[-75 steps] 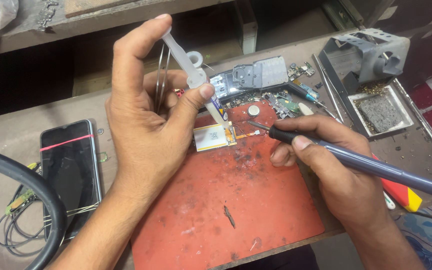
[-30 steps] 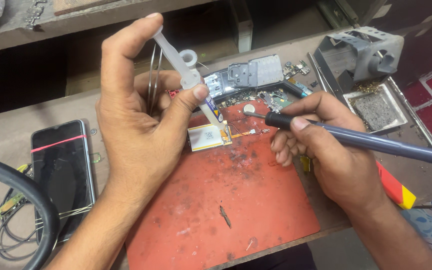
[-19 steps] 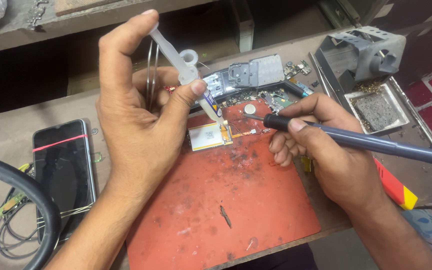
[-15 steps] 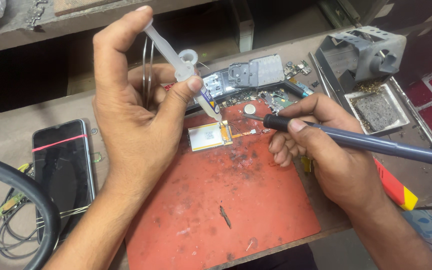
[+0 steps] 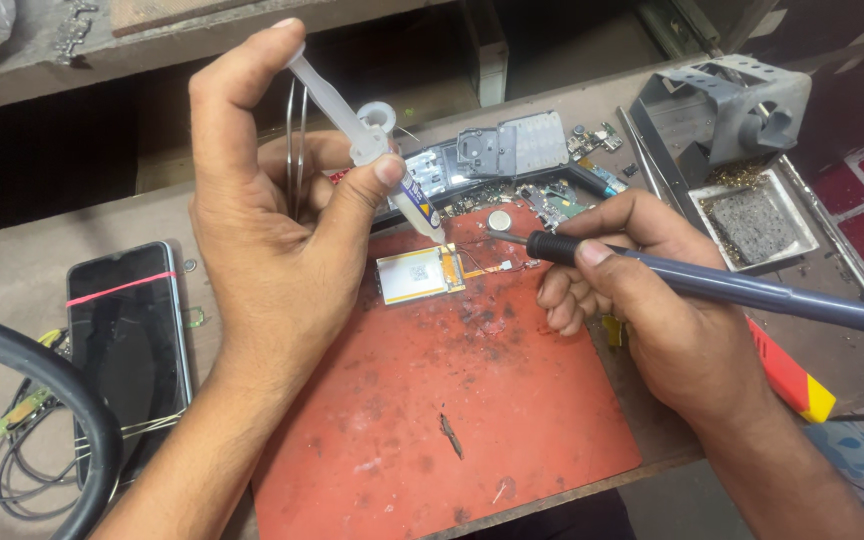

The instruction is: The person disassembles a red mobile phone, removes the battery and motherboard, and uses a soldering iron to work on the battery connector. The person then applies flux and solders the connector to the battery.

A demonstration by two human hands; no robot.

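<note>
Right now the left hand [image 5: 262, 230] holds a small clear syringe [image 5: 367, 140], fingers wrapped around it and a fingertip on the plunger top. Its tip points down at the edge of a little silver battery [image 5: 410, 277], which lies on a red mat [image 5: 452, 400] on the tabletop [image 5: 12, 260]. The right hand [image 5: 652, 310] grips a dark soldering iron [image 5: 712, 288] like a pen, its tip near the battery's thin wires. A black phone [image 5: 127, 340] lies well to the left.

Head cam, looks down, prob. close-up.
</note>
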